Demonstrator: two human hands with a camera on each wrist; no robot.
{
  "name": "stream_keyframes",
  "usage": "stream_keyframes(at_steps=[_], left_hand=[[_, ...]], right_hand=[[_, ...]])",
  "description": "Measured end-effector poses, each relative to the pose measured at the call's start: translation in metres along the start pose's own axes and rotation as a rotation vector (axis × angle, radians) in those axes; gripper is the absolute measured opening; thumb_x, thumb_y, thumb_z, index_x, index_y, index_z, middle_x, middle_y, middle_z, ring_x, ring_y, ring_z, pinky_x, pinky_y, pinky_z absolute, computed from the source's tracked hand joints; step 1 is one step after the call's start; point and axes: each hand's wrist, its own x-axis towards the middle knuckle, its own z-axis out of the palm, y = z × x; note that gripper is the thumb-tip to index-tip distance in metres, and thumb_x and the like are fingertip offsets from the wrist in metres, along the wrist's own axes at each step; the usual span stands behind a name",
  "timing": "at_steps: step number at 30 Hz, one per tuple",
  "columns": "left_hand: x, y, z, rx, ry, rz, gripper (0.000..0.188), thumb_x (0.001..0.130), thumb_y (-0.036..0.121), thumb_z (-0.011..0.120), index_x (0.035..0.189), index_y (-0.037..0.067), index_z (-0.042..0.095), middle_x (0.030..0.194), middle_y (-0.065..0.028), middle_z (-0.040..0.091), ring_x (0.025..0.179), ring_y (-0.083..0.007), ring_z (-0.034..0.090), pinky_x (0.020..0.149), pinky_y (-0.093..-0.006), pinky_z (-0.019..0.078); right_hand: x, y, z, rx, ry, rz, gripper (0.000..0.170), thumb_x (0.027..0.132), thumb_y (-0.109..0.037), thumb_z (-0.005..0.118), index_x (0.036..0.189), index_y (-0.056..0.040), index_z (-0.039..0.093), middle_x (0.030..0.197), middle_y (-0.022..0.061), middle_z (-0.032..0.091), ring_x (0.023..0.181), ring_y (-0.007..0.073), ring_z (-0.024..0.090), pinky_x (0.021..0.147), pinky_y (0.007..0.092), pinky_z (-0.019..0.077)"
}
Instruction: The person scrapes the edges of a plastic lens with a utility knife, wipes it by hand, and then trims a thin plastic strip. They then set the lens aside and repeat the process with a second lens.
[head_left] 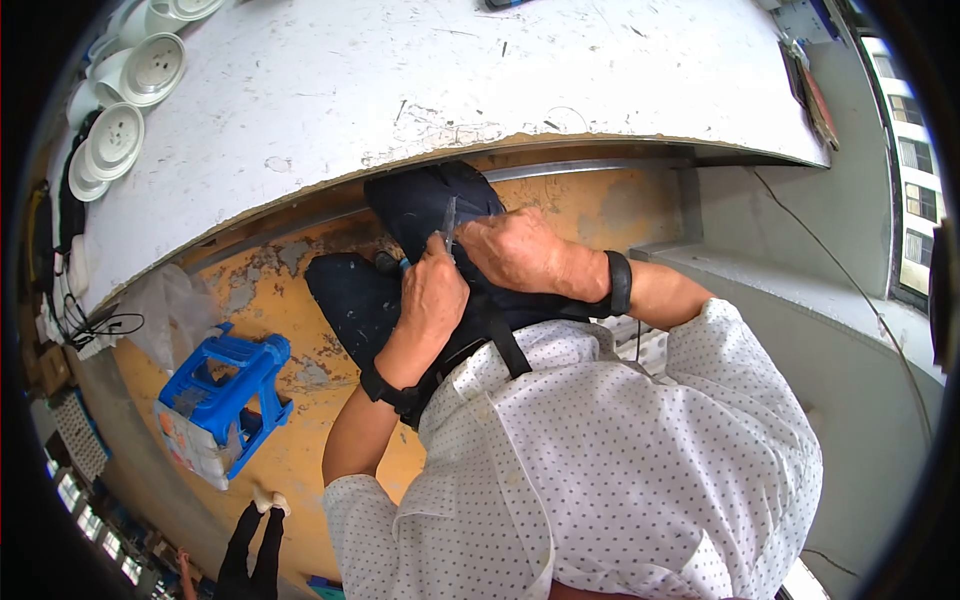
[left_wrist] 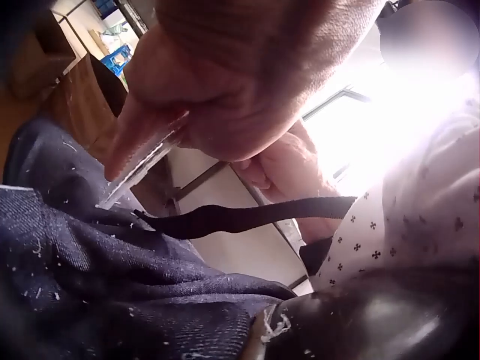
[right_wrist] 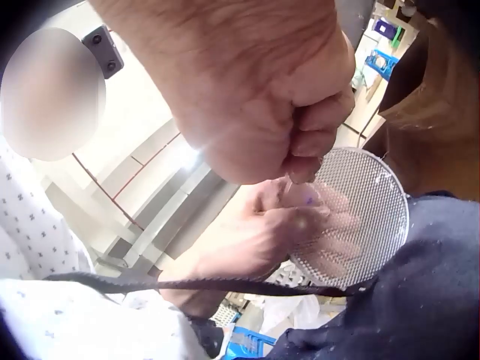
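Right hand (right_wrist: 247,90) curled, contents unclear | left hand (right_wrist: 240,236) grip: clear textured disc (right_wrist: 364,217) | round outline only in right wrist view

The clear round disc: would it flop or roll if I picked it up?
Probably stiff: the clear round disc looks flat in the left hand. Likely light, being so thin edge-on. Being round, it might roll if stood upright.

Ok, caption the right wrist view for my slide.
Left hand pinching a round see-through disc, fingers visible through it; right hand above, fingers curled close by.
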Motion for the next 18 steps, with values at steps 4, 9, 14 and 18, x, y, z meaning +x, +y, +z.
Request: stream_keyframes(at_steps=[4,9,14,18], left_hand=[[0.003,-0.002,-0.003,-0.003,-0.010,0.017,0.030,0.077,-0.003,0.051,0.105,-0.015,0.048,0.072,-0.0323,0.060,0.069,-0.0439,0.063,0.063,-0.0480,0.0519],[0.002,-0.003,-0.005,-0.005,0.036,0.025,0.027,0.077,-0.004,0.051,0.103,-0.011,0.049,0.071,-0.0294,0.060,0.068,-0.0427,0.063,0.062,-0.0457,0.0527],[0.001,-0.010,0.003,-0.091,0.128,0.050,0.031,0.081,-0.002,0.050,0.111,-0.011,0.050,0.088,-0.0313,0.062,0.079,-0.0426,0.063,0.067,-0.0444,0.0534],[0.001,-0.022,0.023,-0.177,0.256,0.157,0.034,0.083,0.001,0.050,0.115,-0.011,0.048,0.096,-0.0319,0.061,0.086,-0.0424,0.063,0.071,-0.0441,0.0536]], right_hand=[[-0.001,-0.002,0.001,0.043,-0.044,-0.015,0.009,0.080,-0.012,0.056,0.077,-0.0037,0.055,0.062,0.0143,0.059,0.055,0.0342,0.059,0.050,0.0439,0.0471],[0.014,0.010,-0.007,0.350,-0.033,0.184,0.014,0.084,-0.016,0.058,0.083,-0.0032,0.063,0.069,0.0173,0.062,0.061,0.0384,0.059,0.054,0.0437,0.0475],[0.025,0.025,-0.007,0.372,-0.027,0.181,0.016,0.085,-0.015,0.056,0.087,-0.0019,0.064,0.067,0.0191,0.060,0.064,0.0391,0.059,0.056,0.0438,0.0470],[0.030,0.028,-0.010,0.264,0.014,0.183,0.017,0.085,-0.017,0.056,0.088,-0.0024,0.065,0.066,0.0184,0.061,0.063,0.0385,0.060,0.056,0.0450,0.0472]])
